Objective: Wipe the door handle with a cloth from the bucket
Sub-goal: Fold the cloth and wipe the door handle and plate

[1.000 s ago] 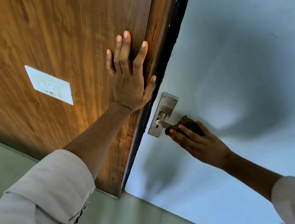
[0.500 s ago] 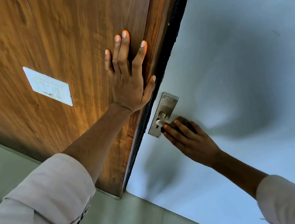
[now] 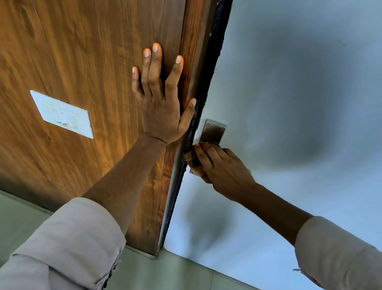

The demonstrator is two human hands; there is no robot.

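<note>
A metal door handle plate (image 3: pixel 214 130) is fixed to the pale blue-grey door (image 3: pixel 296 89) near its edge. My right hand (image 3: pixel 222 170) covers the lower part of the plate and the lever, pressing a brownish cloth (image 3: pixel 192 159) against it; only a small fold of cloth shows by my fingertips. The lever itself is hidden under the hand. My left hand (image 3: pixel 160 96) lies flat, fingers spread, on the brown wooden panel (image 3: pixel 73 51) beside the door, its thumb at the dark seam (image 3: pixel 211 66).
A white switch plate (image 3: pixel 62 113) is set in the wooden panel left of my left hand. Greenish floor tiles (image 3: pixel 174 282) run along the bottom. The bucket is out of view.
My right hand with the cloth slid left along the lever toward the plate and now covers its lower half. The left hand stayed flat on the wooden panel.
</note>
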